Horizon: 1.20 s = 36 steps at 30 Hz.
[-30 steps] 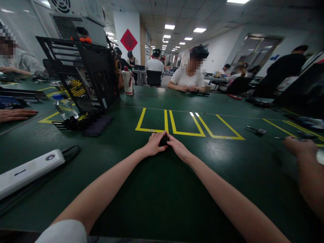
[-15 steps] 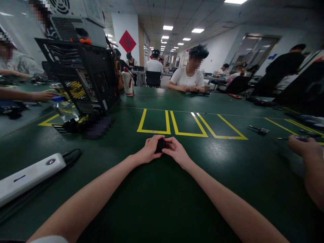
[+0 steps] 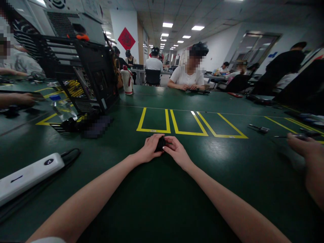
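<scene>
Between my two hands is a small black object (image 3: 160, 144), low over the green table (image 3: 162, 189); its kind is too small and too covered to make out. My left hand (image 3: 151, 147) wraps round it from the left, fingers over the top and thumb below. From the right, my right hand (image 3: 176, 152) pinches at its near side with thumb and fingers. Just beyond both hands, yellow tape outlines (image 3: 154, 130) mark the table.
A white power bank-like device (image 3: 32, 177) with a cable lies left. Behind it stand an open black computer case (image 3: 88, 74) and a plastic bottle (image 3: 64, 109). A screwdriver (image 3: 258, 128) lies right, near another person's hand (image 3: 303, 145) holding a tool. A paper cup (image 3: 127, 81) stands farther back.
My hands stay in nearly the same place round the black object, with slight finger movement. At the far left, another person's hand has shifted left and lower, near a dark flat item.
</scene>
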Available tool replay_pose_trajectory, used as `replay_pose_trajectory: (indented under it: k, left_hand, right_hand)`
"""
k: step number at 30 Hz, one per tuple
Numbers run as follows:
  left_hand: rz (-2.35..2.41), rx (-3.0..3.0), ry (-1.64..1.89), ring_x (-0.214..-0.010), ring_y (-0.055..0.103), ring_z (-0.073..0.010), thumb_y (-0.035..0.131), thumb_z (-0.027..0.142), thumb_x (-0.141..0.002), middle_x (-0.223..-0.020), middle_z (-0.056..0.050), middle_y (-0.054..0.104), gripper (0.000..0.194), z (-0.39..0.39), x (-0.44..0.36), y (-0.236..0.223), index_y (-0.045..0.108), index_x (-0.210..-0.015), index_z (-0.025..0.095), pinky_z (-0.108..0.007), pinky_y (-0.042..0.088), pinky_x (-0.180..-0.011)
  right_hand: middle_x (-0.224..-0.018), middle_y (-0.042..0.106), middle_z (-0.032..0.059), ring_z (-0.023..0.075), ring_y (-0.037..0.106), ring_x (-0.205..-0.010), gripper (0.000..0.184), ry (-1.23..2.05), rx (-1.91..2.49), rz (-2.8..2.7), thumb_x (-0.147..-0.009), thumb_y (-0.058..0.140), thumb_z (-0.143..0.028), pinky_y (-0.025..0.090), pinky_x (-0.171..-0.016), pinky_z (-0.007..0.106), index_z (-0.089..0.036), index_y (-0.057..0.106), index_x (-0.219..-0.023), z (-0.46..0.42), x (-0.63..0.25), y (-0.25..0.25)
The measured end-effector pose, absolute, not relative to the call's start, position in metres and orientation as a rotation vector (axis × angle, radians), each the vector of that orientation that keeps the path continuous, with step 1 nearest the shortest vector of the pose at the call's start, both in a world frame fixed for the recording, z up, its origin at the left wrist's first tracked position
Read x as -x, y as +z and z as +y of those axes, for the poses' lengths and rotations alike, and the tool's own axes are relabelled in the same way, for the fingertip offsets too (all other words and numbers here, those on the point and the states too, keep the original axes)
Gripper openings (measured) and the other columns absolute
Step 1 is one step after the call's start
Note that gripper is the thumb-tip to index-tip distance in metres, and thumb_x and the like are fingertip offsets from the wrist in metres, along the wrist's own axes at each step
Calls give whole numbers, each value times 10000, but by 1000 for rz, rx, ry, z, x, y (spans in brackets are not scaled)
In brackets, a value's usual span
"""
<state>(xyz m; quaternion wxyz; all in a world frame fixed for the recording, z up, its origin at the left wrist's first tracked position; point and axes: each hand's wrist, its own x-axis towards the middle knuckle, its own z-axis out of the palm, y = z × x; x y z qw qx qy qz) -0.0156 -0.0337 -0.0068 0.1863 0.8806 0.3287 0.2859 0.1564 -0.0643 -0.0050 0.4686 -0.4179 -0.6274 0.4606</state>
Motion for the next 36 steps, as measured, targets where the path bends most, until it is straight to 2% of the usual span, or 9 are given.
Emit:
replay_pose_trajectory:
  k: [4,10,16,21,26,31,36]
  left_hand:
    - [937,-2489,807,-1162,394,-268,592,194,-740,-1249,-102,399,628,-34,16,-7,250,-1266,227,-447,316,-952]
    - [951,-2491,811,-1163,393,-256,596,218,-754,-1273,-99,387,622,-36,15,-5,250,-1271,223,-428,319,-953]
    - [992,-2478,791,-1131,416,-268,606,259,-757,-1245,-97,416,606,-35,15,-5,265,-1256,223,-445,327,-934]
    - [979,-2464,781,-1120,424,-265,599,243,-760,-1244,-93,415,588,-37,16,-2,273,-1249,233,-445,331,-925]
    - [982,-2447,791,-1119,428,-268,622,237,-739,-1235,-88,420,605,-37,16,-2,281,-1239,235,-444,331,-921]
    - [985,-2452,793,-1118,427,-268,620,243,-743,-1233,-85,426,611,-36,15,-4,272,-1244,237,-444,329,-922]
    - [982,-2470,787,-1118,422,-266,605,223,-746,-1235,-90,422,596,-35,16,-4,270,-1239,232,-431,336,-910]
  right_hand:
    - [-1107,565,49,196,544,-1064,371,1230,983,-1524,-728,629,-213,409,-962,396,-223,513,-1080,-61,-158,-7]
    - [-982,586,15,174,571,-978,176,1122,975,-1508,-761,604,-261,455,-886,359,-224,572,-930,-58,-156,-9]
    - [-1129,558,48,198,540,-1054,366,1174,1083,-1528,-777,584,-264,424,-923,406,-239,504,-1134,-52,-160,-13]
    - [-1104,573,22,186,545,-1071,316,1278,923,-1540,-745,621,-213,413,-953,385,-238,522,-1045,-54,-162,-12]
    - [-985,594,12,171,578,-972,169,1158,985,-1525,-769,600,-262,449,-895,370,-222,557,-927,-54,-159,-8]
    - [-1093,572,49,192,548,-1037,314,1154,1080,-1530,-772,593,-280,421,-928,399,-219,526,-1073,-50,-159,-11]
    - [-1075,568,22,181,556,-1045,300,1279,923,-1572,-752,614,-218,433,-926,376,-237,515,-1035,-55,-161,-11]
